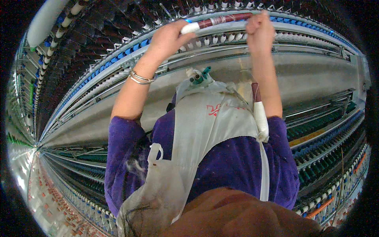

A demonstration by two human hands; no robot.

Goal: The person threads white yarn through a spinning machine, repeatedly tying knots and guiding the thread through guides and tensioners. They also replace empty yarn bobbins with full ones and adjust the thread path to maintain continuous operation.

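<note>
Clasping, beyond the upper edge of the grey-white apron (pixel 193 130), the white-wound base of a maroon spinning bobbin (pixel 221 19) in the thumb and fingers of the left hand (pixel 169 37); showing white thread wraps along the middle of that bobbin, tilted slightly upward to the right; holding the right hand (pixel 259 31) curled closed at the maroon tip, beyond the apron's upper right, well apart from the left hand; cannot tell, through blur, whether clamped on the tip or just beside it; wearing metal bangles (pixel 141 78) on the left wrist, beyond the apron's upper left, and a purple shirt (pixel 237 170) beneath the apron; carrying green tubes (pixel 199 78) bunched at the apron's upper edge, and a second bobbin (pixel 259 118), maroon above and white below, along its right edge; facing, beyond the apron, a row of white-wound bobbins (pixel 222 38), a line of blue pieces (pixel 280 19) and a broad grey metal panel (pixel 312 71); having an orange tube (pixel 320 208) low to the apron's right.
</note>
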